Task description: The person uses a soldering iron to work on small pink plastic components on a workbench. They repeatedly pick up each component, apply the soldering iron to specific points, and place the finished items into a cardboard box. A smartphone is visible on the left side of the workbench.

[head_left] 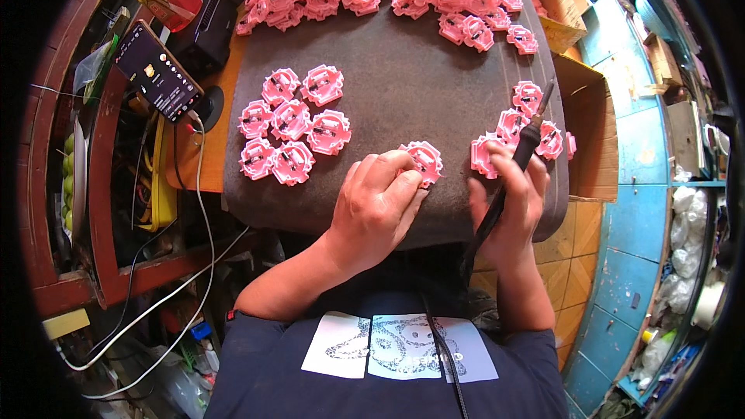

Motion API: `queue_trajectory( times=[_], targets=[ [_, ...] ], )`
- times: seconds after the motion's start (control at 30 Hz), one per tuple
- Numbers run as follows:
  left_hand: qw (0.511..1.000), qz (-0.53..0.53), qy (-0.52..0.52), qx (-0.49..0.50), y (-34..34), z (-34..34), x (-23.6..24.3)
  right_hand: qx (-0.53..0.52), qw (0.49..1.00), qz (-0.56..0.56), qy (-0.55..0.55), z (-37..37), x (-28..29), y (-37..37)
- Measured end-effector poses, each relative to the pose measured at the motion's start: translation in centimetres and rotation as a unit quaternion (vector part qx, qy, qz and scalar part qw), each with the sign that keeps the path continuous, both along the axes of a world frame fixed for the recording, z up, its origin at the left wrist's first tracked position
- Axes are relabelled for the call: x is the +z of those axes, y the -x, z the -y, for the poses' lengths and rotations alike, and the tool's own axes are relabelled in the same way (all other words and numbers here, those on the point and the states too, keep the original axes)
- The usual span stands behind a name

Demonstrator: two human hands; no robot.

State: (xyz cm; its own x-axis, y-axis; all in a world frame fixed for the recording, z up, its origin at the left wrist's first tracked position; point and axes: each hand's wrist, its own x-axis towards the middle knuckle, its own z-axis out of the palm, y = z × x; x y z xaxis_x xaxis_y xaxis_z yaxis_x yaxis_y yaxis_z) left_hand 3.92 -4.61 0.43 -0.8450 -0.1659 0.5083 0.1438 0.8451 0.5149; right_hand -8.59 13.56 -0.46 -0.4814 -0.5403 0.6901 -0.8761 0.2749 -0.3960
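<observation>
Pink plastic part (426,161) near the bench's (388,70) front edge, pinched by my left fingers (392,164); right fingers (537,178) loosely hold the soldering iron (528,143). Step, probably: positioning; next move calls for a steady grip.

The pink parts (291,119) look like smooth plastic with a slight shine. My pointed tool (528,143) has a matt grip and a metal-looking tip (549,91). My desk (396,70) is matt and slightly rough, my shirt (268,376) matt cloth, the box (601,140) dull cardboard, the phone (159,74) glossy.
</observation>
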Motion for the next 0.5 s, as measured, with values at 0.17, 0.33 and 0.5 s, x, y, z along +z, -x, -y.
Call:
queue_trajectory(
  times=[0.17,0.33,0.5],
  targets=[
    [1.000,-0.004,-0.011,-0.028,0.6,0.3,-0.1,0.086,0.996,0.021,0.001,0.5,0.0,-1.5],
    [0.999,-0.008,-0.021,-0.038,0.6,0.4,-0.1,0.092,0.995,0.025,0.005,1.1,-0.7,-1.5],
    [0.998,-0.008,-0.030,-0.052,0.6,0.6,-0.2,0.104,0.994,0.038,0.005,1.1,-1.1,-1.4]
  ],
)
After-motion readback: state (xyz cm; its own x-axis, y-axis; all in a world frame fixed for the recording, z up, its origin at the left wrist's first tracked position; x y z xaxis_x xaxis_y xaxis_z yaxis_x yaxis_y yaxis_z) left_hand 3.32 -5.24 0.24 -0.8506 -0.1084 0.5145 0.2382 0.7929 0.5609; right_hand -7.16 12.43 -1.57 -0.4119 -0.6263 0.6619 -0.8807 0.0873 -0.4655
